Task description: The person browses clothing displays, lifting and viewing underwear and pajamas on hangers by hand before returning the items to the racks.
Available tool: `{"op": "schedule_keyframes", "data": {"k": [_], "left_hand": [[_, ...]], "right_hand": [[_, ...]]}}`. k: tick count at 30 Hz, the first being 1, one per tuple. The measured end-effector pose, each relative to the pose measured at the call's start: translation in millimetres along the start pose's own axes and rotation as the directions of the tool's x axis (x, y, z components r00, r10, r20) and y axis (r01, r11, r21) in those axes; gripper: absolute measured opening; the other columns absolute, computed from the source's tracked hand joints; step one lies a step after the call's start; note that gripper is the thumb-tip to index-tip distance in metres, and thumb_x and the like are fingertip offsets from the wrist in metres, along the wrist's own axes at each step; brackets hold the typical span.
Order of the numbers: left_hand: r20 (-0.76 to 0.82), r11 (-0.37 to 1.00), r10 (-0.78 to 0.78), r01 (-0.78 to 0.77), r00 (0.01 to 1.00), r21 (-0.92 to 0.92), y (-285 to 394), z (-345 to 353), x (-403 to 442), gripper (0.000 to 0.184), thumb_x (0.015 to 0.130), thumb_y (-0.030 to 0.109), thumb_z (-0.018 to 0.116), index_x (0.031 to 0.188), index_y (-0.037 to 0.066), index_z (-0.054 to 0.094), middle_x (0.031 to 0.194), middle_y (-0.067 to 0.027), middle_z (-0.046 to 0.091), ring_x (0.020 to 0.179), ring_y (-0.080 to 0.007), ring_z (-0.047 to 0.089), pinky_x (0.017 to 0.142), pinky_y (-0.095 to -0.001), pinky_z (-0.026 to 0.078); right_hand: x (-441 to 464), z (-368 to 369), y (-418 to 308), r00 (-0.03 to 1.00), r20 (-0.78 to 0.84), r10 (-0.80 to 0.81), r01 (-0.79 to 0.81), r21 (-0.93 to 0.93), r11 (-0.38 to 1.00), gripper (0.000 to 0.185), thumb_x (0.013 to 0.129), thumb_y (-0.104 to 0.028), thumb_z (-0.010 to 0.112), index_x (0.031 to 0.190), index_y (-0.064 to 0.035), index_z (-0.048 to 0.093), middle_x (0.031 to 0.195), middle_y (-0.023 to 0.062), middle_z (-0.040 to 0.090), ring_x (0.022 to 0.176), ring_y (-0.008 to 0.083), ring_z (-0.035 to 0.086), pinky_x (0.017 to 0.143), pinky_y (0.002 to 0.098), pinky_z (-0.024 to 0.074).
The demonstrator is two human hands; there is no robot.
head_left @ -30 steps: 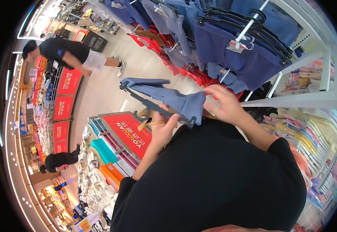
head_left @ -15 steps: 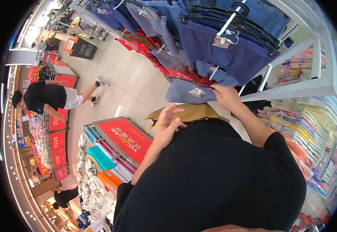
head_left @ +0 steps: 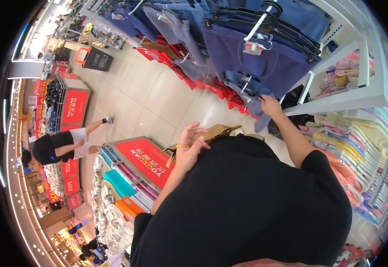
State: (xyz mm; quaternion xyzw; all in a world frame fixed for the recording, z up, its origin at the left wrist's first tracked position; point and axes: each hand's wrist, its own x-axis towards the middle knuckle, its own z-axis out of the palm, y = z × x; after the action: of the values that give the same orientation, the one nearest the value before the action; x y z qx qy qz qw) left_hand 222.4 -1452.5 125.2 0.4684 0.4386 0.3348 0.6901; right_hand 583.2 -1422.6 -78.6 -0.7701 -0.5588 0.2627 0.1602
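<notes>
My right hand (head_left: 270, 107) is closed on the end of a dark clothes hanger (head_left: 252, 94) at the lower part of the rack. A small blue garment (head_left: 259, 116) hangs from this hanger, partly hidden behind other clothes. My left hand (head_left: 190, 144) is raised before my body, its fingers loosely bent and apart, a yellowish band at the wrist. Behind it and along my black shirt lies a tan-brown item (head_left: 220, 132); whether it is cloth or paper I cannot tell. Larger blue pants (head_left: 260, 58) hang above my right hand on a white prong.
Red clothes (head_left: 220, 91) hang low on the rack, beside its white frame (head_left: 336, 106). Pastel clothes (head_left: 345, 147) fill the right side. A red-signed shoe display (head_left: 145, 162) stands at left. A person (head_left: 54, 147) walks beyond it, and a black basket (head_left: 97, 59) rests on the floor.
My right hand has moved the hanger with the blue garment away from my body, toward the rack. My left hand stays nearly still. The walking person has moved down the view.
</notes>
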Motion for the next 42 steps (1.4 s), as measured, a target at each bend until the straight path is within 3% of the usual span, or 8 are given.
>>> {"op": "schedule_keyframes", "data": {"k": [6, 9, 16, 20, 26, 29, 35, 42], "left_hand": [[-0.063, 1.000, 0.013, -0.014, 0.998, -0.017, 4, -17, -1, 0.043, 0.094, 0.007, 0.056, 0.135, 0.006, 0.041, 0.117, -0.0096, 0.059, 0.073, -0.0116, 0.062, 0.057, -0.0179, 0.043], [-0.085, 0.999, 0.011, -0.014, 0.996, -0.029, 5, -29, 1, 0.043, 0.094, 0.006, 0.056, 0.135, 0.006, 0.042, 0.116, -0.0098, 0.059, 0.072, -0.0115, 0.062, 0.058, -0.0182, 0.044], [-0.068, 0.996, 0.038, -0.044, 0.997, -0.081, 6, -70, 18, 0.042, 0.094, 0.007, 0.056, 0.135, 0.006, 0.042, 0.116, -0.0102, 0.059, 0.070, -0.0112, 0.061, 0.058, -0.0182, 0.044], [-0.054, 0.997, 0.045, -0.048, 0.998, -0.065, 10, -94, 33, 0.042, 0.095, 0.007, 0.055, 0.135, 0.005, 0.041, 0.116, -0.0109, 0.059, 0.068, -0.0111, 0.061, 0.057, -0.0182, 0.044], [0.006, 0.993, 0.040, -0.039, 0.999, -0.109, 17, -134, 57, 0.043, 0.095, 0.005, 0.054, 0.135, 0.004, 0.040, 0.114, -0.0114, 0.059, 0.067, -0.0115, 0.060, 0.056, -0.0180, 0.044], [0.064, 0.993, 0.031, -0.024, 0.997, -0.117, 19, -145, 68, 0.042, 0.095, 0.004, 0.054, 0.135, 0.004, 0.040, 0.113, -0.0123, 0.058, 0.070, -0.0119, 0.059, 0.060, -0.0203, 0.048], [0.131, 0.997, 0.013, -0.002, 0.991, -0.082, 26, -150, 80, 0.041, 0.095, 0.002, 0.053, 0.134, 0.003, 0.040, 0.113, -0.0132, 0.057, 0.079, -0.0119, 0.058, 0.067, -0.0254, 0.053], [0.108, 0.996, 0.018, -0.008, 0.994, -0.090, 25, -139, 80, 0.040, 0.095, 0.002, 0.053, 0.134, 0.003, 0.041, 0.112, -0.0126, 0.057, 0.080, -0.0111, 0.058, 0.066, -0.0247, 0.052]], "right_hand": [[13, 13, 1, 0.997, 0.070, 0.018, -0.015, -0.040, 0.999, 0.043, 0.095, -0.044, 0.052, 0.098, -0.0031, 0.067, 0.092, 0.0225, 0.068, 0.090, 0.0403, 0.065, 0.080, 0.0480, 0.0506], [11, 14, -2, 1.000, 0.019, 0.023, -0.023, 0.006, 1.000, 0.051, 0.094, -0.051, 0.051, 0.099, -0.0027, 0.068, 0.093, 0.0229, 0.068, 0.090, 0.0410, 0.065, 0.079, 0.0479, 0.0511], [6, 36, 14, 0.989, -0.114, 0.097, -0.095, 0.024, 0.995, 0.048, 0.093, -0.049, 0.055, 0.103, -0.0049, 0.070, 0.092, 0.0227, 0.068, 0.089, 0.0404, 0.066, 0.079, 0.0456, 0.0521], [10, 51, 19, 0.973, -0.222, 0.065, -0.034, 0.142, 0.989, 0.049, 0.091, -0.050, 0.059, 0.098, -0.0021, 0.071, 0.087, 0.0236, 0.068, 0.084, 0.0423, 0.065, 0.075, 0.0448, 0.0510], [9, 49, 16, 0.976, 0.003, 0.218, -0.213, 0.216, 0.953, 0.058, 0.088, -0.054, 0.063, 0.082, 0.0027, 0.071, 0.070, 0.0218, 0.065, 0.066, 0.0342, 0.064, 0.065, 0.0403, 0.0481], [1, 44, 9, 0.963, 0.029, 0.267, -0.265, 0.262, 0.928, 0.062, 0.085, -0.057, 0.065, 0.079, 0.0044, 0.070, 0.066, 0.0200, 0.063, 0.062, 0.0289, 0.062, 0.063, 0.0380, 0.0478], [3, 39, 9, 0.959, -0.003, 0.285, -0.279, 0.200, 0.939, 0.065, 0.084, -0.059, 0.064, 0.078, 0.0059, 0.069, 0.063, 0.0193, 0.061, 0.061, 0.0274, 0.063, 0.062, 0.0365, 0.0481], [12, 31, 11, 0.925, 0.102, 0.366, -0.379, 0.208, 0.902, 0.068, 0.082, -0.062, 0.065, 0.089, 0.0045, 0.071, 0.074, 0.0193, 0.066, 0.071, 0.0295, 0.066, 0.070, 0.0382, 0.0508]]}}
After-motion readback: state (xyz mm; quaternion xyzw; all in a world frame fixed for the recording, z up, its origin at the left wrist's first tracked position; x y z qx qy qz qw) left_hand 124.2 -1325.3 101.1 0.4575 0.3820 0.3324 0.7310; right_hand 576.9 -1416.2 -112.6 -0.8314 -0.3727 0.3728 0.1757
